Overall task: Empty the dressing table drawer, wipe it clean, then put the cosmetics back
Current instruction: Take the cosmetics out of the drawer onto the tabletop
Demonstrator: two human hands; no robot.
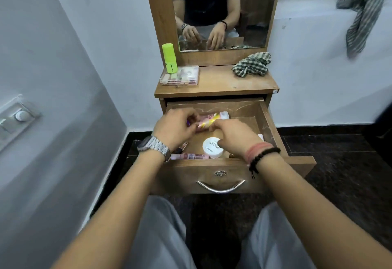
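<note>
Both hands are down inside the open drawer (268, 120) of the dressing table (216, 86). His left hand (177, 129), with a metal watch (154, 146) at its wrist, has its fingers curled round the near end of a pink tube (209, 119) lying across the back of the drawer; the white cap of the tube sticks out beyond the fingers, toward the far right. His right hand (235, 135), wearing a red thread and a black bead bracelet (264, 155), meets the same tube from the other side, fingertips bent onto it, though whether it truly pinches the tube or only touches it is hard to tell. Just under the right palm sits a round white jar (212, 147), label up, apart from the fingers. Below the left wrist, along the front wall of the drawer, lies a slim pink stick (188, 156). Beyond both hands, on the tabletop, stand a bright green bottle (169, 60) and a clear plastic box (180, 75) of small cosmetics on the left, and a crumpled checked cloth (251, 64) on the right.
</note>
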